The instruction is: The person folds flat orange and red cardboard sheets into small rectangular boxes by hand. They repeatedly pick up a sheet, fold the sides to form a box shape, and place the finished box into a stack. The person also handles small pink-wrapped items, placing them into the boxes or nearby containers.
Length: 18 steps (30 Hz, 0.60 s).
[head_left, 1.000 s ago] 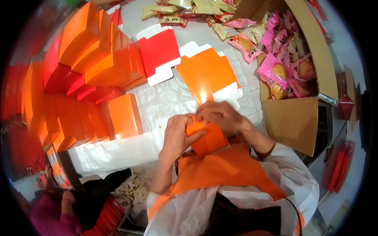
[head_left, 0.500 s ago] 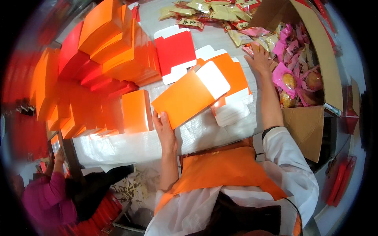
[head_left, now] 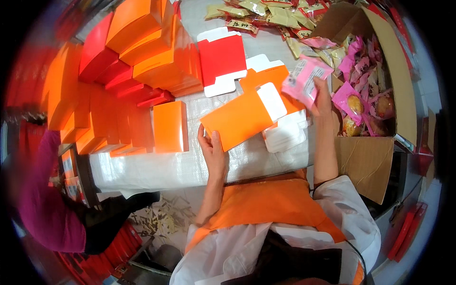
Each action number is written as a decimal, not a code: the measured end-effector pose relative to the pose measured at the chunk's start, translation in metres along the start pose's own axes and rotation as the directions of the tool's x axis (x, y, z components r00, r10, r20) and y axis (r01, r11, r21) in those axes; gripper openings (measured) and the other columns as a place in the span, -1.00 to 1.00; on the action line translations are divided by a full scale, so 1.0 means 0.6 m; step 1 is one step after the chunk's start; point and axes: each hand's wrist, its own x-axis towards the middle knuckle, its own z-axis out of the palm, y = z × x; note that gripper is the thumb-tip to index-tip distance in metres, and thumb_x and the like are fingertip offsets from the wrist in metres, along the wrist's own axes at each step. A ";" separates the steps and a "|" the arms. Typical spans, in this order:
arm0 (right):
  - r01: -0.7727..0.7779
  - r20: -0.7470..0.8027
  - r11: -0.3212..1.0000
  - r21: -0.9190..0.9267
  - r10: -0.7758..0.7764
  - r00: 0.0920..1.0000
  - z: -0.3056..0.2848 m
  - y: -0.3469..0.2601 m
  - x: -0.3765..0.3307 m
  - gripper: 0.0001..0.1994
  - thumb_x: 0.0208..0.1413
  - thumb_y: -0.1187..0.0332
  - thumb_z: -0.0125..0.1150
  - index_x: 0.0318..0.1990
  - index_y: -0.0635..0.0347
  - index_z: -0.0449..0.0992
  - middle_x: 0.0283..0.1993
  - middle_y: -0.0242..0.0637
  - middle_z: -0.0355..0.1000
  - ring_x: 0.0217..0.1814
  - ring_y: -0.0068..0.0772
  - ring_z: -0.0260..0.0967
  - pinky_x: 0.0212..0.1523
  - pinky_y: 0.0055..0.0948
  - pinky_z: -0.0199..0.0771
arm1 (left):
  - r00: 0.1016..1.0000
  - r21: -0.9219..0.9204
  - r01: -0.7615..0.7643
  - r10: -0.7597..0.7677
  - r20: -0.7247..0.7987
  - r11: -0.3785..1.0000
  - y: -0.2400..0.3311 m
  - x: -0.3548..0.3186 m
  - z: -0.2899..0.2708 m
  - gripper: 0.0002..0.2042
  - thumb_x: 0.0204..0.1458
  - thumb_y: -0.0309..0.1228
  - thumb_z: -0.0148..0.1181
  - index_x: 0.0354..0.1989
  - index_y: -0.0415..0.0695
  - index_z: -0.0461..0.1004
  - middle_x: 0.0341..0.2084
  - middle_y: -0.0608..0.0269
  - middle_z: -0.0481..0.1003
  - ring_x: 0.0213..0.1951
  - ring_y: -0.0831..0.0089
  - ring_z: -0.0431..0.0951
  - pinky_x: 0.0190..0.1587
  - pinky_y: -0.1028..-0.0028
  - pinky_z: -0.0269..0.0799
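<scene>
My left hand (head_left: 212,145) grips the lower left end of an orange carton (head_left: 242,118), thumb on its top face. A white end flap (head_left: 272,102) sticks out of the carton at its upper right. In my right hand (head_left: 323,100) is a pink snack packet (head_left: 306,80), held by its right side above the table. Under the carton lie flat orange carton blanks (head_left: 268,78) with white flaps. Just beyond them rests a flat red carton blank (head_left: 222,58).
Stacked orange boxes (head_left: 166,69) and red boxes (head_left: 97,50) fill the table's left side. A cardboard box (head_left: 403,85) of wrapped snacks stands at right, its flap (head_left: 365,164) hanging down. More packets (head_left: 266,16) lie at the back. A person in a purple sleeve (head_left: 50,213) is at lower left.
My right hand has lifted a pink packet from beside the cardboard box and brought it nearer the carton. My left hand still holds the carton. The person at left has shifted.
</scene>
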 end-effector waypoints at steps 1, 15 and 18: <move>0.012 0.013 0.992 0.125 -0.014 1.000 0.018 0.007 -0.011 -0.35 -0.15 0.42 0.05 0.20 0.08 0.02 0.12 -0.20 0.16 0.16 -0.26 0.15 0.13 -0.21 0.22 | 1.000 -0.007 -0.008 0.008 0.005 1.000 -0.007 0.000 0.003 -0.53 0.13 -0.33 -0.10 0.16 -0.20 -0.05 -0.15 0.18 0.26 -0.11 0.51 0.29 -0.08 0.51 0.24; -0.211 -0.001 0.951 -0.226 0.216 0.976 0.070 0.037 -0.083 -0.61 -0.06 0.58 0.07 -0.02 0.19 0.20 -0.11 -0.26 0.28 -0.10 -0.51 0.28 -0.15 -0.52 0.38 | 0.997 -0.068 -0.079 0.078 -0.008 0.995 -0.029 -0.003 0.002 -0.53 0.13 -0.32 -0.10 0.16 -0.20 -0.05 -0.11 0.17 0.25 -0.09 0.49 0.30 -0.05 0.49 0.25; -0.214 0.045 0.858 -0.467 0.265 0.963 0.068 0.027 -0.088 -0.72 -0.03 0.52 0.07 -0.11 0.25 0.31 -0.12 -0.28 0.31 -0.09 -0.53 0.27 -0.17 -0.56 0.35 | 0.997 -0.066 -0.082 0.082 0.002 0.994 -0.022 0.000 0.001 -0.50 0.13 -0.36 -0.10 0.18 -0.23 -0.10 -0.08 0.13 0.25 -0.07 0.48 0.30 -0.05 0.49 0.25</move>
